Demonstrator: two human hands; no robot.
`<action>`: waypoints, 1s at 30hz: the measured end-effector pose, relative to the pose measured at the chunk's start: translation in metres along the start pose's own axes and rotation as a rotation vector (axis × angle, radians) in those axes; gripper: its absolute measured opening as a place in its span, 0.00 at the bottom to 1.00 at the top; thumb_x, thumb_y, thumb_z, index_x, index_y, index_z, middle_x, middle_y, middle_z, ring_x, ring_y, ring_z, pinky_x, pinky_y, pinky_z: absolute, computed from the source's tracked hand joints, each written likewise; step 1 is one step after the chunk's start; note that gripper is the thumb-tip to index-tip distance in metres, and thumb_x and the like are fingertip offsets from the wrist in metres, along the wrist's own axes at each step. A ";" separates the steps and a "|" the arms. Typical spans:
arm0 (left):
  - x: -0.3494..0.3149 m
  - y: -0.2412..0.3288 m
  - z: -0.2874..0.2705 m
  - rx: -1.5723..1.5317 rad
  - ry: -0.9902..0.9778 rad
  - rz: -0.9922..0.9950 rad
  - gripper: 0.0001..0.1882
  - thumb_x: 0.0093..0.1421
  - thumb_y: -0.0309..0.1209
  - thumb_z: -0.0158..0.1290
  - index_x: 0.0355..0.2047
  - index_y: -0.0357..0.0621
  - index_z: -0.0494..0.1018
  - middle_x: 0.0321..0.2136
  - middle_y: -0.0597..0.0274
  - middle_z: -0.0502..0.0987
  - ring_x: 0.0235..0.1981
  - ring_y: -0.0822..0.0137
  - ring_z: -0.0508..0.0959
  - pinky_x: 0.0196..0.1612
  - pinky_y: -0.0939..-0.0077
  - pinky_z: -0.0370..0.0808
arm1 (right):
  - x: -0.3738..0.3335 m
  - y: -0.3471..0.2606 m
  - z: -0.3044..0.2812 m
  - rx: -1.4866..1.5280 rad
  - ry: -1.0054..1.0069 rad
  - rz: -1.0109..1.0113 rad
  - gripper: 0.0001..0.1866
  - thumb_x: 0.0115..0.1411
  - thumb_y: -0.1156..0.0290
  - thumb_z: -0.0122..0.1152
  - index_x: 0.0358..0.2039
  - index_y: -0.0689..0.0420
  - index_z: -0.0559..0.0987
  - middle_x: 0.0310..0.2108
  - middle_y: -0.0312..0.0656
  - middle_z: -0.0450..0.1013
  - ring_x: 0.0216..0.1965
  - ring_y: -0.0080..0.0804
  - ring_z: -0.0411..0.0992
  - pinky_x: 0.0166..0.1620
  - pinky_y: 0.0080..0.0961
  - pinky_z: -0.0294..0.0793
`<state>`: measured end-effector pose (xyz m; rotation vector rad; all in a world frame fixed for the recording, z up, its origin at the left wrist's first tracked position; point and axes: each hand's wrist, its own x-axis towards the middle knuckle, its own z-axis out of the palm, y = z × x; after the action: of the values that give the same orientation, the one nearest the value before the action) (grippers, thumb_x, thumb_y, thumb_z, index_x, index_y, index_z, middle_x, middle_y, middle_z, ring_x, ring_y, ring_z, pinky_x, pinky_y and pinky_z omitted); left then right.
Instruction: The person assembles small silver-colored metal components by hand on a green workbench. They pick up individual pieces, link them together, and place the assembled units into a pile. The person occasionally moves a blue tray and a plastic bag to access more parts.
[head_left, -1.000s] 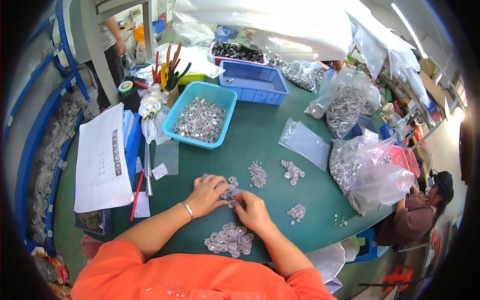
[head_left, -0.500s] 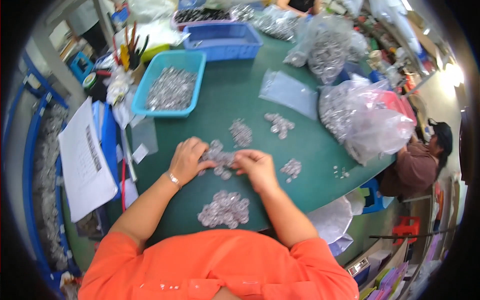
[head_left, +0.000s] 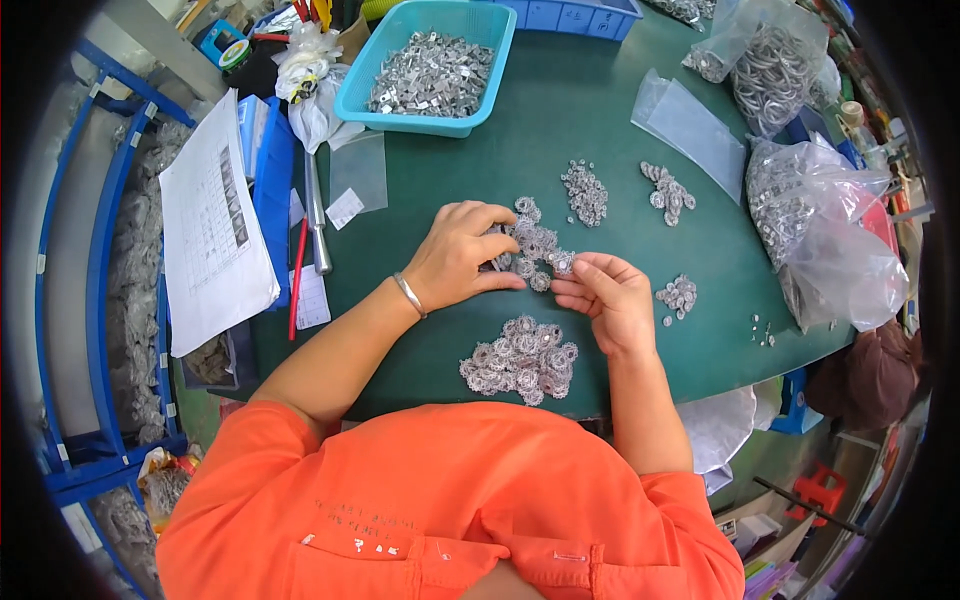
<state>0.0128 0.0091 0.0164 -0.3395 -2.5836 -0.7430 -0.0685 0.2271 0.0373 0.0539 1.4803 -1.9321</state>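
On the green table, a loose pile of small round silvery toothed metal pieces (head_left: 533,240) lies between my hands. My left hand (head_left: 462,255) rests at its left side, fingers curved and thumb apart, with some pieces in the gap. At the pile's right edge, my right hand (head_left: 612,295) pinches a toothed metal piece (head_left: 563,262) between thumb and fingers; its lower part is hidden. Nearer my body is a larger heap of similar toothed pieces (head_left: 520,360). Beyond the hands are a heap of tiny rings (head_left: 585,193) and a group of round discs (head_left: 667,193).
A turquoise basket (head_left: 425,122) of small metal parts stands at the far left, beside a blue tray (head_left: 575,18). Papers (head_left: 215,230) and a red pen (head_left: 298,280) lie left. Right are another small pile (head_left: 678,295), flat plastic bags (head_left: 690,130) and full clear bags (head_left: 800,210).
The whole view has shifted, so the table's things sit farther right and higher. My right hand has turned, showing more of its curled fingers. My left hand stays beside the middle pile.
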 end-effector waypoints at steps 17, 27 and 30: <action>0.002 0.039 0.003 -0.251 0.138 -0.103 0.15 0.47 0.27 0.67 0.37 0.43 0.80 0.33 0.62 0.80 0.38 0.61 0.78 0.48 0.66 0.70 | -0.012 0.002 0.008 -0.089 -0.073 -0.026 0.09 0.62 0.77 0.60 0.40 0.70 0.78 0.32 0.49 0.79 0.30 0.35 0.81 0.34 0.25 0.82; -0.004 0.043 0.003 -0.280 0.159 -0.096 0.13 0.45 0.26 0.67 0.34 0.43 0.80 0.30 0.62 0.80 0.34 0.61 0.78 0.41 0.69 0.72 | -0.017 0.010 0.002 -0.069 -0.178 -0.077 0.09 0.64 0.77 0.56 0.43 0.69 0.78 0.32 0.47 0.79 0.31 0.31 0.80 0.34 0.25 0.82; -0.005 0.043 0.005 -0.290 0.168 -0.097 0.13 0.45 0.26 0.67 0.33 0.43 0.80 0.29 0.62 0.80 0.33 0.61 0.78 0.41 0.69 0.72 | -0.018 0.015 -0.002 -0.016 -0.218 -0.068 0.10 0.65 0.77 0.56 0.44 0.69 0.78 0.32 0.47 0.79 0.30 0.30 0.79 0.34 0.24 0.81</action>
<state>0.0305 0.0466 0.0298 -0.2287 -2.3498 -1.1347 -0.0476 0.2358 0.0320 -0.2108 1.3670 -1.9119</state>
